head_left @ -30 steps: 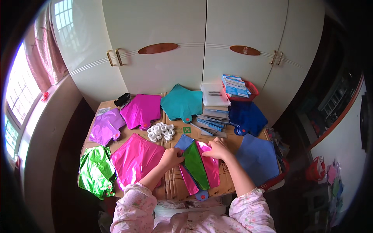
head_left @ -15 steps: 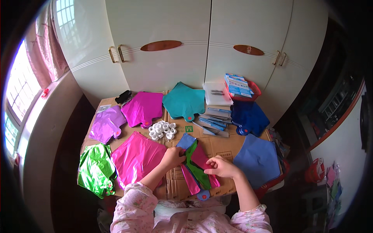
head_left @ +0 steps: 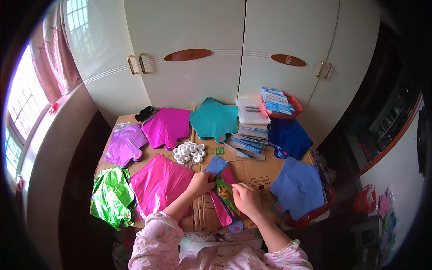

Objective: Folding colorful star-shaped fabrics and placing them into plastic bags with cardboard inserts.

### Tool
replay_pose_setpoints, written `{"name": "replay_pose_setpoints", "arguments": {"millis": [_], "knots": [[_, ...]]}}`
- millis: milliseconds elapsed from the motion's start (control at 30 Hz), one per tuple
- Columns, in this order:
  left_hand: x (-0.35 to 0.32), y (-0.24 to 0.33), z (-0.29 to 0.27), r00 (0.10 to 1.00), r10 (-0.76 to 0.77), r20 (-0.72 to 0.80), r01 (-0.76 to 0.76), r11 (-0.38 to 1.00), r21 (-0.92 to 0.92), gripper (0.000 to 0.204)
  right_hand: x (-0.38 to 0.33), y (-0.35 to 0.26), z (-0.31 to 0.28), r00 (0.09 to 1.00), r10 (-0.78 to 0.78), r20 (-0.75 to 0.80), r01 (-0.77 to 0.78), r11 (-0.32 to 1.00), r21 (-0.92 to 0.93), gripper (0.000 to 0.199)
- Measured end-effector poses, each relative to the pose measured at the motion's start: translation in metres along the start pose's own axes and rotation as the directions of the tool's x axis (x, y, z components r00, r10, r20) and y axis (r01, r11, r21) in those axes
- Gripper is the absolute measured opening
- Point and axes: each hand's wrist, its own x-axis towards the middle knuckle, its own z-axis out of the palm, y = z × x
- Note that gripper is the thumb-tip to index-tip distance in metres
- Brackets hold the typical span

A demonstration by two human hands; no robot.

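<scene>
A folded bundle of flat foil balloons (head_left: 219, 204), with green, pink and blue layers, lies in front of me at the table's near side. A blue round tab with a red mark sticks out at its near end. My left hand (head_left: 200, 183) is closed on the bundle's left edge. My right hand (head_left: 245, 198) has its fingers curled over the right edge, gripping the foil layers. Left of the bundle lies a stack of pink foil balloons (head_left: 159, 184); farther left are green ones (head_left: 110, 195). A pale blue stack (head_left: 299, 186) sits to the right.
A cardboard sheet (head_left: 265, 167) covers the table. Small white rings (head_left: 188, 151) are heaped mid-table. Behind them lie purple (head_left: 123, 143), magenta (head_left: 166, 126), teal (head_left: 213, 118) and dark blue (head_left: 291, 135) balloon stacks. Slim packets (head_left: 247, 143) and a red basket (head_left: 294, 107) stand back right.
My right hand has moved left and closed on the bundle. The bundle's right side is folded inward and looks narrower. My left hand stays in place.
</scene>
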Motion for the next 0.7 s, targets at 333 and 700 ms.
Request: {"name": "replay_pose_setpoints", "arguments": {"millis": [333, 700], "knots": [[0.001, 0.004, -0.004, 0.991, -0.133, 0.027, 0.135, 0.981, -0.138, 0.027, -0.017, 0.003, 0.040, 0.975, -0.182, 0.128, 0.181, 0.983, 0.024, 0.026], [0.003, -0.007, 0.000, 1.000, -0.023, 0.015, 0.024, 0.999, -0.045, 0.028, -0.009, 0.000, 0.011, 0.981, -0.181, 0.068, 0.157, 0.951, 0.265, 0.023]]}}
